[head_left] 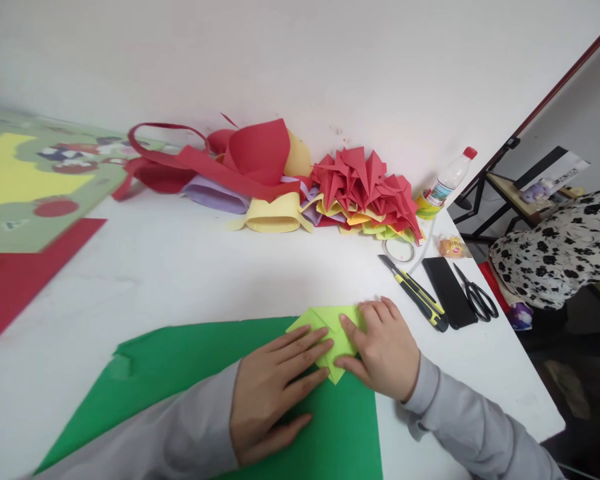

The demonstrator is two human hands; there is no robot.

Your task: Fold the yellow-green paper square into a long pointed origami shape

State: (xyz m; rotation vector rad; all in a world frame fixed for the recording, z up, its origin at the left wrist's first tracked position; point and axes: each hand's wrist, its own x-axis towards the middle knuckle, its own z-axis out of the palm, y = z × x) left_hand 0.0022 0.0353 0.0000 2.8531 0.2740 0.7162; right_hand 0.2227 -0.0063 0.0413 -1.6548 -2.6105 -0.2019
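A folded sheet of yellow-green paper [336, 343] lies on a large green sheet [190, 357] near the front of the table. My left hand [280, 393] rests flat, fingers spread, with its fingertips on the paper's left part. At the paper's right edge, my right hand [387, 347] has its fingers curled over the sheet, the thumb and forefinger pressing on its face. Creases and folded flaps show between the two hands; the paper's right corner is partly hidden under the right fingers.
Right of the hands lie a utility knife [417, 295], a black phone-like slab [449, 292], scissors [476, 293] and a tape roll [399, 251]. Behind are red folded-paper shapes [363, 180], rolled paper pieces [260, 157] and a bottle [443, 187]. A person in patterned clothing [565, 240] is beyond the table's right edge.
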